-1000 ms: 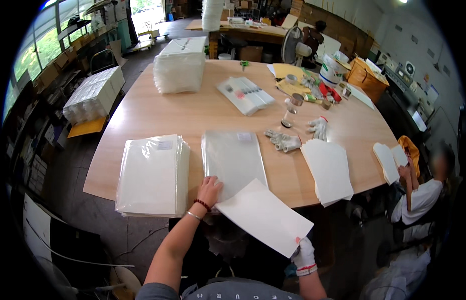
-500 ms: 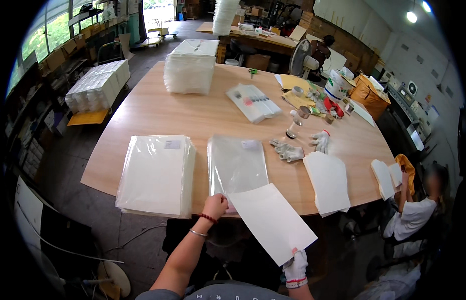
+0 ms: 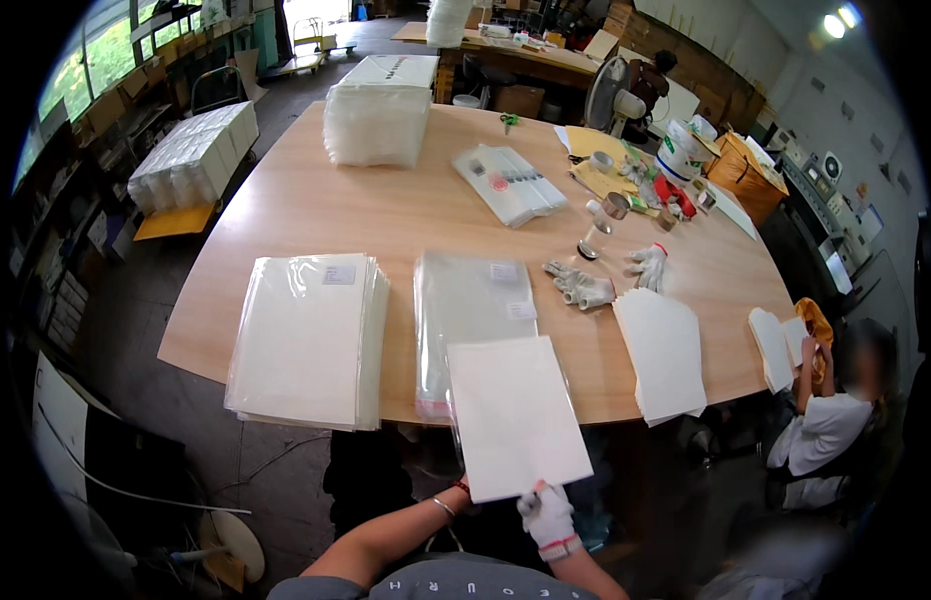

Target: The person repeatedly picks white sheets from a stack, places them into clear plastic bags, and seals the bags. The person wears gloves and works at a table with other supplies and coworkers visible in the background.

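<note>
My right hand (image 3: 548, 515), in a white knitted glove, pinches the near edge of a white sheet (image 3: 516, 420). The sheet reaches over the table's front edge and covers the near part of a pile of clear plastic bags (image 3: 476, 290). Beneath the sheet's near left corner is my left hand (image 3: 466, 490), bare, with a red bead bracelet and a silver bangle at the wrist. Its fingers are hidden. On the left lies a thick stack of white sheets in clear bags (image 3: 301, 340). To the right rests a stack of loose white sheets (image 3: 661, 355).
Two white gloves (image 3: 581, 285) and a clear bottle (image 3: 594, 240) lie beyond the bags. Farther back are a plastic-wrapped pack (image 3: 509, 185), a tall stack of bags (image 3: 379, 110) and green scissors (image 3: 509, 120). A person (image 3: 826, 420) sits at the right.
The white sheet has swung more upright and shifted left over the bags. My left hand has moved down and under it; my right hand has moved left, still gripping the sheet.
</note>
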